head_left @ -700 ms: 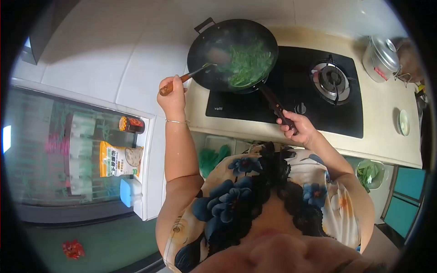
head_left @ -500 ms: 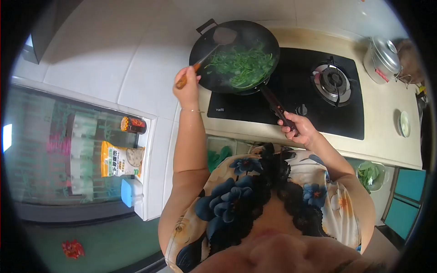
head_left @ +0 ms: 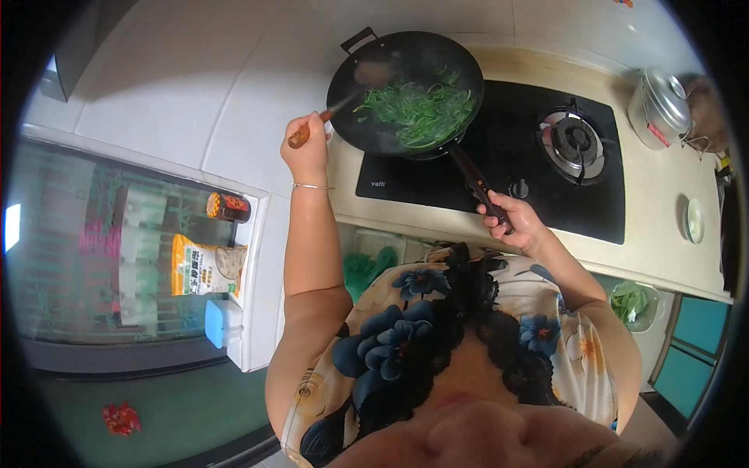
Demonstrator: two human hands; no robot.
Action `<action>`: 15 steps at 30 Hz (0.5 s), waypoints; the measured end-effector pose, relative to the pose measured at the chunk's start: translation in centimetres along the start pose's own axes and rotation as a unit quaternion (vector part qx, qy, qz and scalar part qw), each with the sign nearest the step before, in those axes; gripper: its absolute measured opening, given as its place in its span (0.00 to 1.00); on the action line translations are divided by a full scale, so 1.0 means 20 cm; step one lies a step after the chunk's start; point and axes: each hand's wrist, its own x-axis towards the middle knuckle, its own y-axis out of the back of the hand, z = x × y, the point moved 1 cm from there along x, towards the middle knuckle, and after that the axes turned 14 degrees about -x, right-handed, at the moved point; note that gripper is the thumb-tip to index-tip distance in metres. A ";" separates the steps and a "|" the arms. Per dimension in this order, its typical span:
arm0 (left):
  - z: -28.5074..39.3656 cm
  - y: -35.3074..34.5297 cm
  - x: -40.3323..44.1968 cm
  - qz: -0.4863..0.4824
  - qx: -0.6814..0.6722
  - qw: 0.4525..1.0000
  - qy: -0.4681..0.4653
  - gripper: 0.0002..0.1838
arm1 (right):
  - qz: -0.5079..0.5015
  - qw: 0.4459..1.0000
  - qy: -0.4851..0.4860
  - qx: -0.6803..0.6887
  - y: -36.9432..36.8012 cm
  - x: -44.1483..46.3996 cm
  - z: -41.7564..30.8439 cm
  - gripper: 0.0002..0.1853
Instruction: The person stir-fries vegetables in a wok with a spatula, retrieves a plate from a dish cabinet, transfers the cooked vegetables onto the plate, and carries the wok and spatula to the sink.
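Note:
My left hand (head_left: pixel 306 148) is closed around the wooden handle of a spatula (head_left: pixel 374 74), whose blurred blade is inside the black wok (head_left: pixel 351 132) near its far left side. Cut leafy greens (head_left: pixel 421 109) lie in the middle and right of the wok, with faint steam over them. My right hand (head_left: pixel 515 222) grips the wok's long dark handle, fingers wrapped round its end. The wok sits over the left part of the black gas stove (head_left: pixel 499 179); the burner beneath it is hidden.
The right burner (head_left: pixel 573 144) has no pot on it. A lidded metal pot (head_left: pixel 659 109) and a small white dish (head_left: pixel 693 221) stand on the counter. Left, a sill holds a jar (head_left: pixel 228 207), a yellow-white packet (head_left: pixel 207 267) and a blue-lidded box (head_left: pixel 221 324). Leafy greens fill a container (head_left: pixel 640 304) below right.
My left hand has drawn the spatula down and to the left, away from the greens. The right hand keeps its hold on the wok handle.

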 end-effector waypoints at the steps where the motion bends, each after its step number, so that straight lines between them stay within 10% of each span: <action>1: 0.02 0.02 -0.01 -0.006 0.052 0.998 0.031 0.12 | -0.006 1.000 0.001 0.001 0.00 0.00 0.00 0.10; 15: -0.14 -0.16 0.01 0.042 -0.188 0.963 0.190 0.15 | -0.005 1.000 -0.006 -0.002 0.01 0.00 0.00 0.13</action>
